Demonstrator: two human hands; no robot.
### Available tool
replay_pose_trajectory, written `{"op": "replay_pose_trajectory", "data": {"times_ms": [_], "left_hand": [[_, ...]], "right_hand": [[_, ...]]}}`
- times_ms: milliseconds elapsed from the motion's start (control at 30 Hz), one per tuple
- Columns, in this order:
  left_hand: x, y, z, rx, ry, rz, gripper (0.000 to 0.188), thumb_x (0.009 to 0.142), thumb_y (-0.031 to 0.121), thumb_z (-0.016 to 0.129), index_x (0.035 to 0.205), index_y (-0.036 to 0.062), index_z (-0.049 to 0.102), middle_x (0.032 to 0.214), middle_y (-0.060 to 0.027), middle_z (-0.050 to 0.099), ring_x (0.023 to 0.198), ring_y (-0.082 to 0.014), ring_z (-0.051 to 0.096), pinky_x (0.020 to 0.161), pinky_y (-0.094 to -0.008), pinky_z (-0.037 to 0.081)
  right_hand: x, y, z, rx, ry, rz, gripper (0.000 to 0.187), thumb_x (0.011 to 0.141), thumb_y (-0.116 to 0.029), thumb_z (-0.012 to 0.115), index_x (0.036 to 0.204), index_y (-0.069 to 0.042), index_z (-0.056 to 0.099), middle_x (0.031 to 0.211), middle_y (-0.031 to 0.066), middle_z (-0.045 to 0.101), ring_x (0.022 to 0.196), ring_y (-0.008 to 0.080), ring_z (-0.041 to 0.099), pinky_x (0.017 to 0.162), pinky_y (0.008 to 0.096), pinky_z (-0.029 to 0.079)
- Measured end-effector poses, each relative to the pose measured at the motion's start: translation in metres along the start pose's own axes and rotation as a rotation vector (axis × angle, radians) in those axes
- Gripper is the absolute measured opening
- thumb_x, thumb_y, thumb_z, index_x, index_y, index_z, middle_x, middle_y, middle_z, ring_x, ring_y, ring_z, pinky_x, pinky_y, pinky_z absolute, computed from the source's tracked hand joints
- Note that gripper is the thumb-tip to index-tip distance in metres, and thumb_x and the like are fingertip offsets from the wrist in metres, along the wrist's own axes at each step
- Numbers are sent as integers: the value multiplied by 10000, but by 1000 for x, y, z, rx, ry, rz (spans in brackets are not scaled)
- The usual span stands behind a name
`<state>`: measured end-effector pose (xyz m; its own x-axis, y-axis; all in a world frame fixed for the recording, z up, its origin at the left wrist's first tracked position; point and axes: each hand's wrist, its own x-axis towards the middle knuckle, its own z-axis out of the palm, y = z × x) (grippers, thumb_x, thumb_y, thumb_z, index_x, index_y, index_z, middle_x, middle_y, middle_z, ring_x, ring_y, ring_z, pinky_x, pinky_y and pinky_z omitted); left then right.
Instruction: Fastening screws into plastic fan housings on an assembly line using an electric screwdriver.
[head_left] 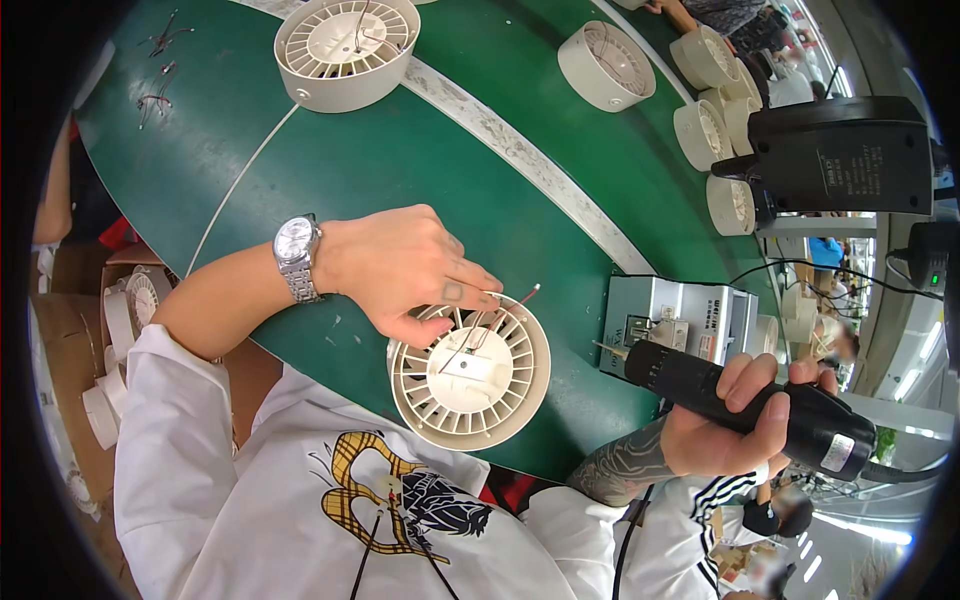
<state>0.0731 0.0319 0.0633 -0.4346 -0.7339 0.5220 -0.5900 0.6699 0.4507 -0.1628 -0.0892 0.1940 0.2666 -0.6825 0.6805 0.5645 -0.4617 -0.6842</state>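
A round cream-white fan housing (465, 385) with radial slots lies face up on the green table in front of me. My left hand (405, 270) is closed on its far left rim, thumb over the slots and fingers along the edge. Thin dark and red wires (480, 335) run across the hub and stick out past the rim. Off to the right, my right hand (725, 425) grips a black electric screwdriver (680, 375), held tilted. Its bit points left, in front of a grey metal box (645, 300) resembling a screw feeder; contact cannot be told.
Another housing (345, 60) stands at the far side, a white cord trailing from it. Several more housings (705, 135) line the far right. Small wire bundles (155, 100) lie far left. A black device (840, 155) hangs at right. A carton (75, 340) holds housings at left.
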Motion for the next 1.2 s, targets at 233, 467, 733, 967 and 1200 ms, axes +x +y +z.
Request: {"op": "replay_pose_trajectory", "data": {"times_ms": [233, 467, 733, 967, 1200], "left_hand": [[-1, 4, -2, 8, -22, -53, 358, 677, 225, 581, 1000, 98, 667, 1011, -58, 663, 573, -205, 601, 461, -306, 470], [-3, 3, -2, 8, -18, -49, 351, 674, 217, 581, 993, 103, 675, 1011, -60, 663, 565, -198, 595, 456, -300, 465], [0, 4, -3, -2, -21, -53, 356, 668, 210, 585, 998, 112, 675, 1014, -60, 664, 552, -195, 584, 450, -297, 458], [1, 5, -3, -1, -16, -55, 362, 670, 210, 586, 1010, 118, 671, 1017, -61, 665, 542, -195, 577, 447, -297, 454], [-1, 2, -1, 8, -3, 4, 434, 606, 183, 576, 1015, 65, 659, 1074, -108, 648, 482, -169, 550, 433, -273, 459]], "right_hand": [[15, 12, -27, -350, 192, -99, 403, 769, 14, 547, 1151, -18, 421, 952, 111, 549, 509, 118, 442, 467, 249, 364], [19, 20, -32, -511, 206, -74, 414, 737, 56, 568, 1127, -10, 446, 865, 115, 579, 478, 128, 466, 466, 247, 408], [17, 23, -33, -501, 241, -132, 441, 730, 46, 582, 1144, 6, 438, 871, 126, 588, 486, 139, 476, 465, 237, 413], [15, 26, -32, -529, 238, -106, 428, 727, 37, 592, 1126, 15, 439, 851, 114, 578, 485, 137, 471, 472, 242, 419], [19, 20, -42, -425, 249, -31, 367, 754, 26, 560, 1101, -17, 451, 826, 78, 551, 500, 121, 452, 479, 260, 385]]}}
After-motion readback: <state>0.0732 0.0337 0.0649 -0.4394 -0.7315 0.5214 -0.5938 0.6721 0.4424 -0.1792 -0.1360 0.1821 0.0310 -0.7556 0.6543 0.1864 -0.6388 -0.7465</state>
